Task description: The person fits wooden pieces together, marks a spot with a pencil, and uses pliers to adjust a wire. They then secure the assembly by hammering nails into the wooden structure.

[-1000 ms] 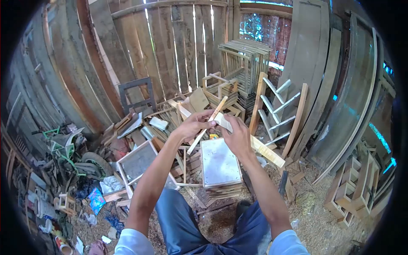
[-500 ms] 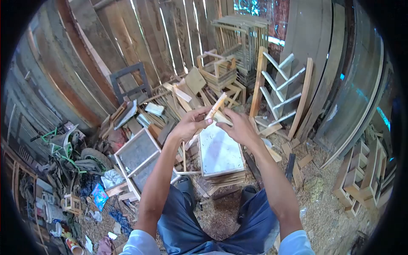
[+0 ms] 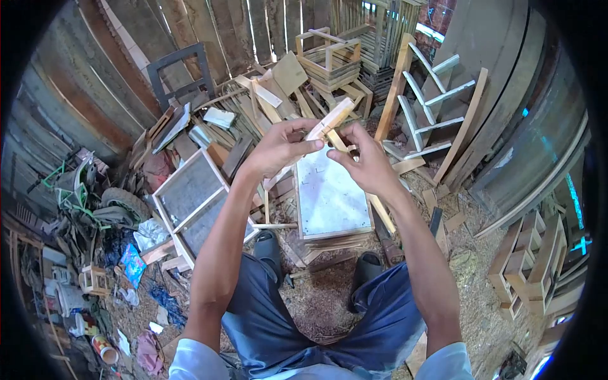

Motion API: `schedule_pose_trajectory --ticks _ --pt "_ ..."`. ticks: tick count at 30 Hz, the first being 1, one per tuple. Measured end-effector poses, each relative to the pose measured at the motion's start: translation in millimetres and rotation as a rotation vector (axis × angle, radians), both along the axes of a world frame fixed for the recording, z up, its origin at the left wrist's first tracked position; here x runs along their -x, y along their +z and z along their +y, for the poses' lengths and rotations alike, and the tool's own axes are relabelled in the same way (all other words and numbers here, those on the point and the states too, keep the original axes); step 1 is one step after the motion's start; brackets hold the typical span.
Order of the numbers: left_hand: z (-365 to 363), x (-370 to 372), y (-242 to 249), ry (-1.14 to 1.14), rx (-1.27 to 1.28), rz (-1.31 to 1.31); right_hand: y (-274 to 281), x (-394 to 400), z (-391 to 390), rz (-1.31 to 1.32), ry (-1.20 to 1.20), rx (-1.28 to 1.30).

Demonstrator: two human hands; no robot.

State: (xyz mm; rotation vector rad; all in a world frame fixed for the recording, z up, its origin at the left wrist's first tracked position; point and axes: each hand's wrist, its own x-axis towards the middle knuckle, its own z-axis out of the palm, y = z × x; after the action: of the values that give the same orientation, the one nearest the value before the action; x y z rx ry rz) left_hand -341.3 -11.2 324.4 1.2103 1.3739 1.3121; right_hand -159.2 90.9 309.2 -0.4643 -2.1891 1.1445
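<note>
Left hand (image 3: 278,151) grips a wood strip (image 3: 337,116), slanting away rightward | right hand (image 3: 366,159) pinches a second strip (image 3: 336,140) crosswise | they meet near the white board (image 3: 332,196), far end!

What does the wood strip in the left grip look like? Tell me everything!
The strip is narrow and pale, like bare wood. It's held in front of the person, slanting, far end pointing up and right in the picture. The left grip hides part of it. A second wooden piece meets it; I can't tell whether they're joined.
</note>
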Motion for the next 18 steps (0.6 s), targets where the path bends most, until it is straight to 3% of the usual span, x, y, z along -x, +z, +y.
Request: schedule_pose_trajectory --ticks 1,6,18 --pt "-2 0 2 0.015 0.018 0.035 -2 2 -1 0.026 0.002 0.091" --pt "-10 -1 21 0.025 0.043 0.093 11 7 -11 0.049 -0.141 0.009" --pt "0 -12 70 0.093 -0.120 0.631 23 4 -10 0.151 -0.168 0.148"
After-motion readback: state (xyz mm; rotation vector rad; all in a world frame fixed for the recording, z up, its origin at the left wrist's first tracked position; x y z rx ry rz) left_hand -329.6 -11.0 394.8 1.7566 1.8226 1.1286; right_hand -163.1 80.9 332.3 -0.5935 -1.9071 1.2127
